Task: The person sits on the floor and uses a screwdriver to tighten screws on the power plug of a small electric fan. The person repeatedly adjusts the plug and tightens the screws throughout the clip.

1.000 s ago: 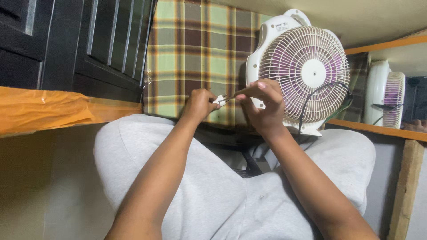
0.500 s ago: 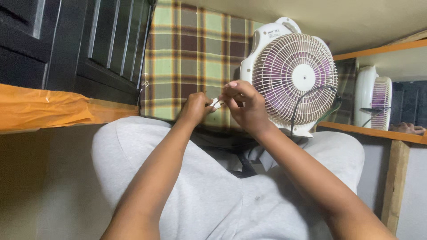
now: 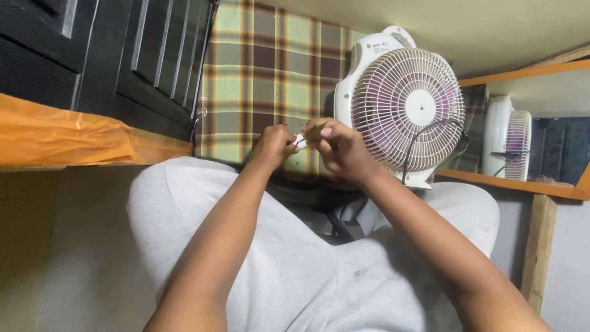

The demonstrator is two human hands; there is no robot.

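I see my left hand (image 3: 273, 146) and right hand (image 3: 338, 147) both pinching 1 small white part (image 3: 299, 141) between their fingertips. A white fan (image 3: 405, 107) stands just behind them, before a plaid cloth (image 3: 264, 80).

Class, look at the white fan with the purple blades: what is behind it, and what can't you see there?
Behind the fan hang a plaid cloth and a pale wall. The right hand covers the fan's lower left edge, and the fan's body hides whatever lies directly behind it.

The fan (image 3: 405, 104) stands close behind the hands; open room above the knees (image 3: 184, 203)
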